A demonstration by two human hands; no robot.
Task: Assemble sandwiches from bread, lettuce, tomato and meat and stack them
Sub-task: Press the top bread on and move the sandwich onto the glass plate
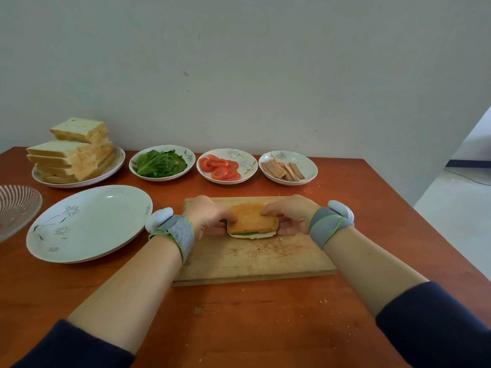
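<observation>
On the desk [239, 314] front, cutting board [252, 258], left hand [206, 216] and right hand [291, 215], fingers [271, 209] clamped on sandwich [252, 217] sides at board's far half, white plate [87, 224] left, farther back a row of plated bread stack [71, 152], lettuce [160, 163], tomato slices [220, 167], meat slices [283, 168]

Sandwich [252, 218]: 1. Cutting board [252, 258]: 1, centre.
Hands: 2, left hand [207, 216] and right hand [292, 213]. Wristbands [178, 232]: 2, one per wrist.
Large plates: 2, bread plate [117, 166] at 10 o'clock, flowered plate [90, 224] at 9 o'clock.
Small dishes: 3, row at 12 o'clock: lettuce dish [186, 155], tomato dish [247, 162], meat dish [308, 166].
Bread stacks [55, 155]: 2; slices per stack not countable.
Tomato slices [220, 172]: roughly 6, overlapping.
Meat strips [273, 168]: about 5.
Glass bowl [16, 205]: 1, far 9 o'clock edge.
</observation>
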